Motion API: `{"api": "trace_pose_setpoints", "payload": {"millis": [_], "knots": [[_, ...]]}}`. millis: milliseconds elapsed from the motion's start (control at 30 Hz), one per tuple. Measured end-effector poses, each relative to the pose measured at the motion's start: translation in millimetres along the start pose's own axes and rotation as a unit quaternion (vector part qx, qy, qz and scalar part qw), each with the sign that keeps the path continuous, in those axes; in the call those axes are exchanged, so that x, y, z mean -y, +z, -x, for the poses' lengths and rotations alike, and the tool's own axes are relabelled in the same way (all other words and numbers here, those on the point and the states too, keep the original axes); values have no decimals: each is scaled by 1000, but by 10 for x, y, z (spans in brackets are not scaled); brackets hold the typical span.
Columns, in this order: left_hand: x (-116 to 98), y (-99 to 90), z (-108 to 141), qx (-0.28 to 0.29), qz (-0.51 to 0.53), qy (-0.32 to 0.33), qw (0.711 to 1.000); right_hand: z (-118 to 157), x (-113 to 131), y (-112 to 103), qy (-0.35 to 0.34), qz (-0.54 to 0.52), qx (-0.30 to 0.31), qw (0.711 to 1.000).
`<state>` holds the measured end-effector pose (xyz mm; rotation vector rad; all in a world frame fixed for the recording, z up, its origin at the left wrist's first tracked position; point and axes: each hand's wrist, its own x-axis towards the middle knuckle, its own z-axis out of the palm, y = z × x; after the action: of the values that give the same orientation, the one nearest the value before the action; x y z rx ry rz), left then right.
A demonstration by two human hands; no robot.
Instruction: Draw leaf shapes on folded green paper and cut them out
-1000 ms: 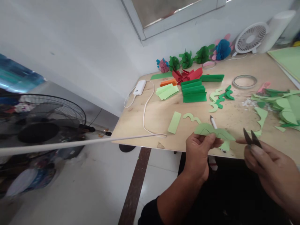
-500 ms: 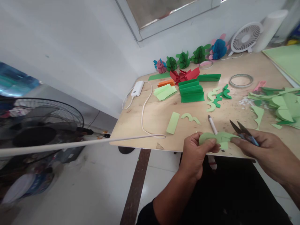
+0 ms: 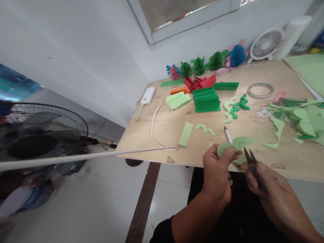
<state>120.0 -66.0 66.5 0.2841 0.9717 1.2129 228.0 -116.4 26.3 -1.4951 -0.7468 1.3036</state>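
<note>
Left hand (image 3: pixel 219 168): grips a light green lobed piece of paper (image 3: pixel 239 141) by its left part, thumb on top and fingers beneath. Paper is over the near edge of the pale wooden table (image 3: pixel 136 141); a drawn line shows on its right lobe. Judgement: pinched at one end so the marked lobe stays free and steady for the blades.

Right hand (image 3: pixel 270 184): wrapped around dark-bladed metal scissors (image 3: pixel 252 166), blades parted, tips up toward the paper's lower right edge. Contact with the paper: cannot tell. Open blades at the edge suggest lining up with the line.

On the table: a white pen with a dark tip (image 3: pixel 228 135) just beyond the paper, probably within reach for marking; a light green wavy paper strip (image 3: pixel 204 129) to its left. Loose green paper scraps (image 3: pixel 308 118) heaped on the right, likely to keep the middle clear.

Versus half a second ago: right thumb then touched the paper's right end, scissors pointing past it over the table. Now right hand is lower and nearer the body, blades near the paper's lower edge. Left grip unchanged; strip and pen undisturbed.
</note>
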Motion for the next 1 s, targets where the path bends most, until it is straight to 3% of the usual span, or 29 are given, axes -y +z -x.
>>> {"api": "trace_pose_setpoints", "payload": {"millis": [200, 433, 1000], "knots": [[-6, 50, 39, 2, -4, -11, 1000, -39, -24, 8, -13, 11, 29, 999], [22, 50, 34, 2, -15, 8, 1000, -43, 33, 59, -9, 17, 7, 1000], [21, 64, 40, 1, -10, 19, 1000, -86, -97, -5, -9, 23, 5, 1000]]}}
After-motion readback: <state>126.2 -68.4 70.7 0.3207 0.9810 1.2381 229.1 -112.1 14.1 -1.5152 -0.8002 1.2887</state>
